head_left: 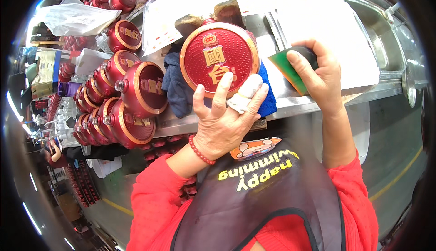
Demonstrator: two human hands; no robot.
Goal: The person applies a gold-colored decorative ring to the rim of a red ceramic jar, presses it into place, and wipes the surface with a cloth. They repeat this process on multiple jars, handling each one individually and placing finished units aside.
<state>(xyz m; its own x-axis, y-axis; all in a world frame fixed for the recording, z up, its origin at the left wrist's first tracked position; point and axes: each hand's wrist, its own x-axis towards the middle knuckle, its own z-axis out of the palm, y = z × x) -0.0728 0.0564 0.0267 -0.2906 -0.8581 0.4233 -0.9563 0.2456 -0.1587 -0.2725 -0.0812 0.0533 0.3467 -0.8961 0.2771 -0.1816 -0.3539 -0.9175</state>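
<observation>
Nearest to us is a dark, smooth apron point(272, 205) with a coloured cartoon print, worn over red knitted sleeves point(156, 201), on the near side of all the fingers. Beyond it, our left hand point(225, 121) lies palm down with its fingers spread apart, the tips over the near part of a round red vessel point(238, 58). One finger wears a white wrapping point(245, 94), soft and fibrous. From those fingertips the vessel extends straight ahead, its disc face turned up toward us; a circle gives no long axis, and we cannot tell where the neck points.

Our right hand point(320, 76) has thumb and fingers clamped on a green and black scraper point(284, 67). Its flat, orange-edged blade slants from far left to near right, apart from the vessel, which lies to the left of these fingers. Clearly, the left hand is the nearer one to the vessel.

Under the gold raised characters, the vessel's face is finely studded, ringed by a smooth gold rim. Two rough wooden blocks point(229, 14) sit at its far side, beyond the left fingertips. Just right of those fingers lies a fuzzy blue cloth point(269, 100); left of them, a crumpled grey-blue cloth point(177, 87). Farther left, glossy red vessels point(144, 87) with clear stoppers are stacked.
</observation>
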